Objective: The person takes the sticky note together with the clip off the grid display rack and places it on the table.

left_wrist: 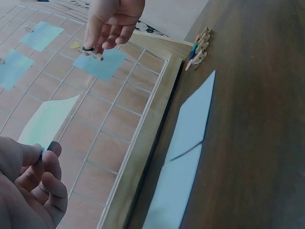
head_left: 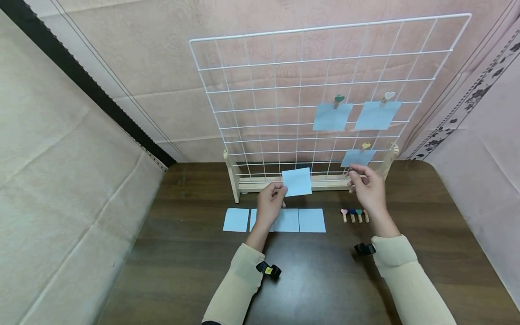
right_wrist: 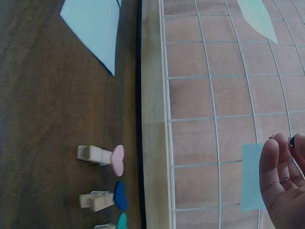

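By its left edge, my left hand [head_left: 270, 202] pinches a light blue paper square [head_left: 298, 182] in front of the wire grid [head_left: 260, 109]. My right hand [head_left: 370, 188] is at the grid's lower right, beside a hung blue square [head_left: 354, 158] with a yellow heart clip [head_left: 366, 146]. Between its thumb and fingertips it pinches a small wooden clothespin [left_wrist: 95, 54] with a dark top, seen in the left wrist view. Higher on the grid hang two more blue squares, one under a green heart clothespin [head_left: 339, 99], the other under a white one [head_left: 388, 96].
Several blue squares [head_left: 312, 220] lie in a row on the dark wooden table [head_left: 187, 271], partly behind my left hand. To their right is a row of heart clothespins [head_left: 352, 215]. The grid stands in a wooden base [head_left: 260, 185] at the table's back edge.
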{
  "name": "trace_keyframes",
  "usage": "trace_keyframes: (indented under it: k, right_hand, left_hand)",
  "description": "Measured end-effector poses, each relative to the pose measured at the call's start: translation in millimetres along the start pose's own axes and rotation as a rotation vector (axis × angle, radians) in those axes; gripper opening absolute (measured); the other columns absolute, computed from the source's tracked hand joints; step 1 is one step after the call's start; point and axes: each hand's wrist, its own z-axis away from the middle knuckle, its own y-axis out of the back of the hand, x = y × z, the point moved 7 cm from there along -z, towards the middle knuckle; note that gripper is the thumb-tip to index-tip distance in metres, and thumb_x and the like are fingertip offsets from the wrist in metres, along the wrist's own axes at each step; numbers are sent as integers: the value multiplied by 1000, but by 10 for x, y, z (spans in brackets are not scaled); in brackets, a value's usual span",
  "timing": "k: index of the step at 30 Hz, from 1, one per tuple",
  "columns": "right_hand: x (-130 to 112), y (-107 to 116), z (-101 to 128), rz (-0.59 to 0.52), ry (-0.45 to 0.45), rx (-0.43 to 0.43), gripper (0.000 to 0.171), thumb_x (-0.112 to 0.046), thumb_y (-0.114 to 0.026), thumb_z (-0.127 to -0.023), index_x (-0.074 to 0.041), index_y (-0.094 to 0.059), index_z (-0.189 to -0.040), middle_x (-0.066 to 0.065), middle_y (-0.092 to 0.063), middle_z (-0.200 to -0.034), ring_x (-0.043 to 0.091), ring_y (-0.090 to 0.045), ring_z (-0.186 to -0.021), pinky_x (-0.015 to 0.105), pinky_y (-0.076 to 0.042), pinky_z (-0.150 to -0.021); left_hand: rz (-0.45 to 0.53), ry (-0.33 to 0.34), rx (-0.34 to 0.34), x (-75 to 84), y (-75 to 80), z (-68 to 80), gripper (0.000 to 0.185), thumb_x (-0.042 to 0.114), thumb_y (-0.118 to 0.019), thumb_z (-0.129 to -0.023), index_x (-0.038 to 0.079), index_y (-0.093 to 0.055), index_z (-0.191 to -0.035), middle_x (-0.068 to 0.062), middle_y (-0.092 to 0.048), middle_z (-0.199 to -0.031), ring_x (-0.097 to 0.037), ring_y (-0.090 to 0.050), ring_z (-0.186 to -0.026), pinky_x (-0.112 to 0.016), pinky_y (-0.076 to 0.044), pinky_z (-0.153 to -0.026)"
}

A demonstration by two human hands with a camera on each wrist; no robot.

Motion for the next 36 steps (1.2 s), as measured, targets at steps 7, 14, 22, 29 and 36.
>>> trace_keyframes:
  k: [7, 14, 22, 29, 36]
  right_hand:
    - [109, 43, 78, 45, -19, -11, 34, -13, -61, -108, 8, -64, -135, 1, -67, -104, 7, -66, -71, 22, -58, -61]
    - [226, 154, 121, 80, -31, 11, 31, -5, -59, -108, 11, -63, -133, -4, -67, -99, 5, -65, -69, 21, -58, -60]
    - [276, 187, 196, 61, -53, 13, 34, -14, -60, -109, 6, -65, -135, -7, -64, -106, 9, -66, -71, 20, -58, -60]
    - [335, 220, 260, 67, -71, 5, 36, -14, -59, -109, 9, -63, -136, -6, -66, -99, 11, -66, -71, 22, -58, -59]
    - [410, 266, 314, 52, -96, 10, 37, -14, -60, -108, 10, -62, -137, -11, -67, -98, 8, -66, -70, 24, -60, -60]
  left_hand:
    - [36, 19, -4, -122, 133, 135, 19, 15, -65, -106, 0, -73, -115, -20, -73, -93, -15, -61, -61, -21, -46, -57]
    - [-8, 49, 10, -183, 191, 226, 22, 23, -66, -106, 4, -75, -115, -17, -74, -90, -14, -61, -61, -23, -45, -57]
    - [21, 29, 10, -254, 214, 287, 21, 18, -66, -106, 0, -73, -114, -28, -70, -92, -17, -61, -61, -21, -41, -51]
    - [18, 24, 12, -276, 264, 339, 21, 15, -67, -105, -3, -74, -114, -17, -75, -93, -18, -62, -61, -21, -45, -53]
    - [0, 28, 26, -340, 361, 399, 19, 14, -68, -105, -1, -75, -114, -12, -77, -97, -20, -64, -62, -22, -46, -54]
